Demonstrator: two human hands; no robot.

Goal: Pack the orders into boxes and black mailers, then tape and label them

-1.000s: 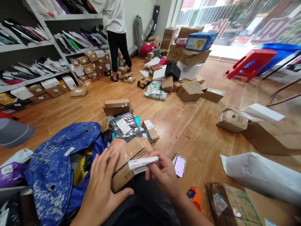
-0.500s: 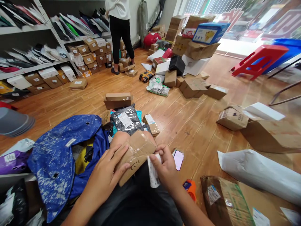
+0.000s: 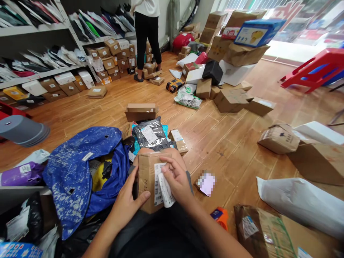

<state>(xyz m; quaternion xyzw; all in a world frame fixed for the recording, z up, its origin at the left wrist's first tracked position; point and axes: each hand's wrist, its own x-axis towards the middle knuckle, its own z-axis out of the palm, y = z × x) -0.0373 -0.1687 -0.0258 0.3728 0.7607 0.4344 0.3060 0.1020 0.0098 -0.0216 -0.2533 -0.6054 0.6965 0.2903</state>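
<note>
A small cardboard box rests at my lap with handwritten digits on one side. My left hand grips its left side, thumb on the near face and the other fingers partly hidden. A white barcode label is on the box's right-hand face. Over that label my right hand pinches a curled white printed paper, fingers bent against the box. Whether the paper is stuck to the label cannot be made out.
Beyond my knees lies a grey plastic parcel. A blue sack is at left. On the floor at right are a phone, an orange object and cartons. A person stands by the parcel shelves.
The box has turned, bringing its barcode label into view. My right hand has moved with the curled paper from beside the box onto its labelled face. The camera view has shifted left.
</note>
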